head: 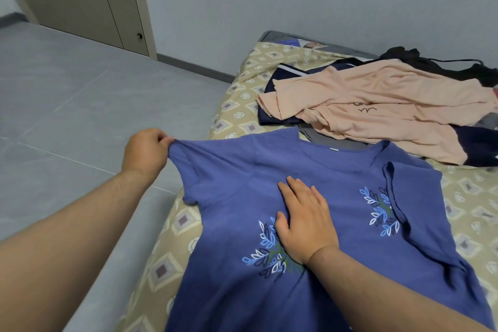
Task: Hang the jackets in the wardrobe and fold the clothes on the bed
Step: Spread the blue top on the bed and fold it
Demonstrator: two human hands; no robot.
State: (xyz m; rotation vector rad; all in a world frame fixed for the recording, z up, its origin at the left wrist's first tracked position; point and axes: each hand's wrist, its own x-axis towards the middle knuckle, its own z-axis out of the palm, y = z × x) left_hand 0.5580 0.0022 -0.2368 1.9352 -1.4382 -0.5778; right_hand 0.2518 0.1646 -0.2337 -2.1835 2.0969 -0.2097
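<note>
A blue T-shirt (336, 191) with a leaf print lies spread on the bed (242, 100), its right sleeve folded inward over the chest. My left hand (145, 152) pinches the tip of the shirt's left sleeve and holds it out over the bed's left edge. My right hand (304, 218) lies flat with straight fingers on the shirt's chest, partly over the lower leaf print. Behind the shirt lies a pile: a peach shirt (377, 108) on top of a navy garment (280, 78), with a black garment (442, 65) at the back right.
The bed has a beige patterned cover and stands against the grey wall. A grey tiled floor (67, 94) lies to the left. Closed wardrobe doors (80, 0) stand at the back left. A printed sheet (310, 44) lies at the bed's far end.
</note>
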